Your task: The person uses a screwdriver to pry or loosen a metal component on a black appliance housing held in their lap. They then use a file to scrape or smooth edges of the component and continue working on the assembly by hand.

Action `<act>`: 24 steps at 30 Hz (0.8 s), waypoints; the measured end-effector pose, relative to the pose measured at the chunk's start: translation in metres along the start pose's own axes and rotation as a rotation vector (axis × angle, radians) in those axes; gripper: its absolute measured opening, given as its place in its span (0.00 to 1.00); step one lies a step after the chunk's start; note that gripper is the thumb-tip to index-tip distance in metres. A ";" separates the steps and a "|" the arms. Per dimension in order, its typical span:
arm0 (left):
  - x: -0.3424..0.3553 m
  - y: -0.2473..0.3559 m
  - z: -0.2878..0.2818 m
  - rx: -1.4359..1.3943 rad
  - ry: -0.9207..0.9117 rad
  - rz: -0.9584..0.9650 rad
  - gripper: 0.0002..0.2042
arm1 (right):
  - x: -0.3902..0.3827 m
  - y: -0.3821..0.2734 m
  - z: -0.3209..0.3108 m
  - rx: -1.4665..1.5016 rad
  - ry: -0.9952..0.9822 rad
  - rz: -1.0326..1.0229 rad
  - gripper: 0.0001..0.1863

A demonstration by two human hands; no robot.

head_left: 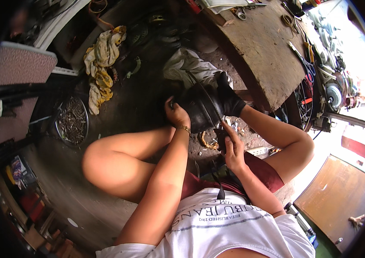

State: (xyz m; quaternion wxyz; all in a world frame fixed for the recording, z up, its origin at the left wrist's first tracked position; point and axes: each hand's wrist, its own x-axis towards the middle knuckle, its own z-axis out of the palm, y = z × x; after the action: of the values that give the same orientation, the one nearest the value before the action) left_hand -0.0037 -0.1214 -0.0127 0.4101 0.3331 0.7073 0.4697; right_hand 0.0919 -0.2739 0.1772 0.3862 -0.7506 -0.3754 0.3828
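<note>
Between my bent legs rests a black, rounded, drum-like part [200,109] with raised bands around it. My left hand [177,115], with a bracelet at the wrist, is closed on its near left edge; the fingertips curl over a dark piece there. A long thin dark tool [210,101] lies across the part, running down to a black handle [221,139]. My right hand [233,150] is closed around that handle, its fingers partly stretched along it. I cannot make out the tool's exact kind. My foot in a dark covering [230,96] is against the part's right side.
A wooden workbench [259,47] juts in at upper right, with scissors [305,64] at its edge. A grey cloth [186,64] lies beyond the part. At left are a stained yellow-white rag [100,69] and a bowl of small metal pieces [72,120]. A power strip [257,151] is near my right leg.
</note>
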 end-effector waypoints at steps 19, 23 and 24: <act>0.004 0.001 0.013 0.019 0.056 0.082 0.11 | 0.016 -0.022 0.036 -0.478 -0.077 -0.061 0.24; 0.001 -0.002 0.005 -0.006 0.071 0.109 0.10 | 0.014 -0.029 0.010 -0.297 -0.042 -0.072 0.23; -0.002 -0.002 0.006 -0.006 0.068 0.128 0.10 | 0.015 -0.032 0.004 -0.307 -0.051 -0.110 0.23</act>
State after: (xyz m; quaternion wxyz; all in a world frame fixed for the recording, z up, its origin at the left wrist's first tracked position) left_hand 0.0020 -0.1214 -0.0158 0.3562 0.3602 0.6967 0.5079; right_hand 0.0863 -0.2463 0.1990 0.2779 -0.7689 -0.4799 0.3183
